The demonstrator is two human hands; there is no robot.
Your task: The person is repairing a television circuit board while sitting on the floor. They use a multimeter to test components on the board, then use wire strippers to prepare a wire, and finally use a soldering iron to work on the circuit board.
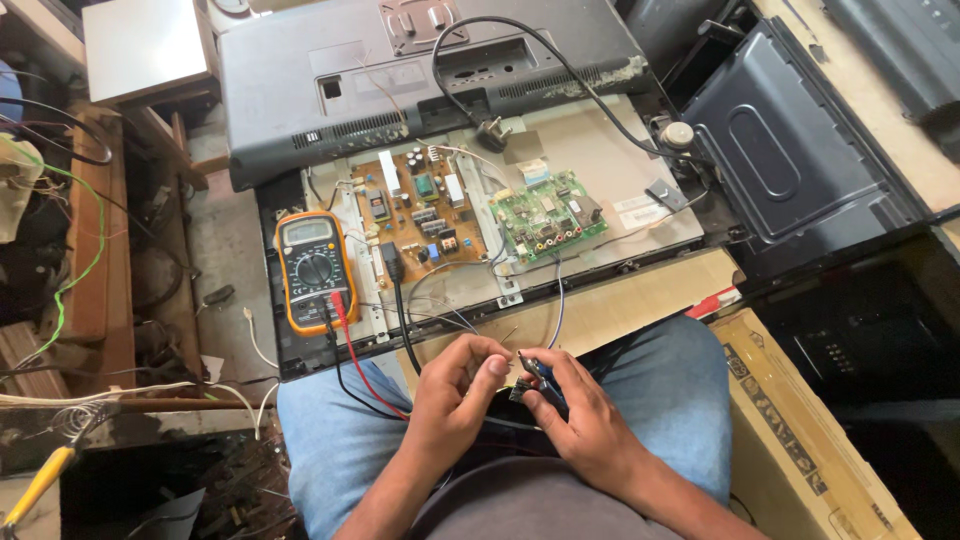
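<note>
Holding a small circuit module (528,378) above the lap.
Right hand (580,415) grips the module; left hand (455,385) pinches its thin wires (505,335), best kept slack, near the multimeter (315,268).

From my remote view, I note an orange-cased multimeter (316,268) lying on the opened flat-screen chassis (600,150), with red and black test leads (350,360) running down from its lower edge. To its right I see a brown power board (420,212) and, just beside that, a green main board (548,216); a black mains cable with plug (492,130) loops across the detached grey rear cover (300,90) above them. I also register a dark metal back panel (790,160) at right, a cardboard box (810,430) at lower right, and a yellow-handled tool (38,485) at lower left.
</note>
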